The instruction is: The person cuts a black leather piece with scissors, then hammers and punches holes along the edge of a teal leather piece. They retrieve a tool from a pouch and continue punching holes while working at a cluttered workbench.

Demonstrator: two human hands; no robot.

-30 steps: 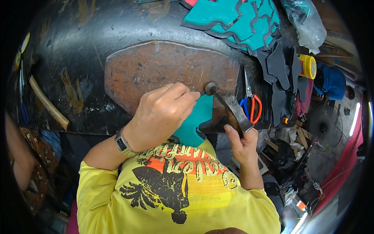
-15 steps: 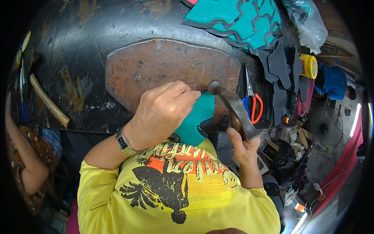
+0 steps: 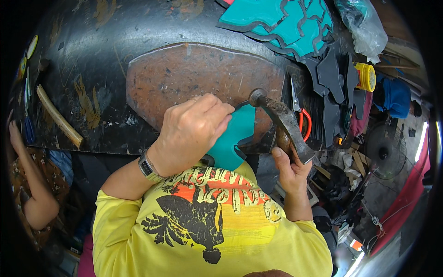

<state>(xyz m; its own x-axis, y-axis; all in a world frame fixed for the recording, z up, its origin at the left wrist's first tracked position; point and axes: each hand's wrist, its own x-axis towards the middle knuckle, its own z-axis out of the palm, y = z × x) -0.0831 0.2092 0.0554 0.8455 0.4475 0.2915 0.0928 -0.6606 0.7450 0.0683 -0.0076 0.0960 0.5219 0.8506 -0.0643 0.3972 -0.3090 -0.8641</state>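
Dark worktable (image 3: 92, 55), left hand (image 3: 191, 131) on teal piece (image 3: 233, 141), hammer (image 3: 281, 120) in right hand (image 3: 290, 168).

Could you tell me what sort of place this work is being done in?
Probably a small craft workshop, perhaps for shoes: a hammer in the right hand, cut teal pieces and scissors on a dark worktable.

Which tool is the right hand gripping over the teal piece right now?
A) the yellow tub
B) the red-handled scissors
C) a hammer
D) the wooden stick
C: the right hand grips a hammer, its head just above the teal piece that the left hand pins down.
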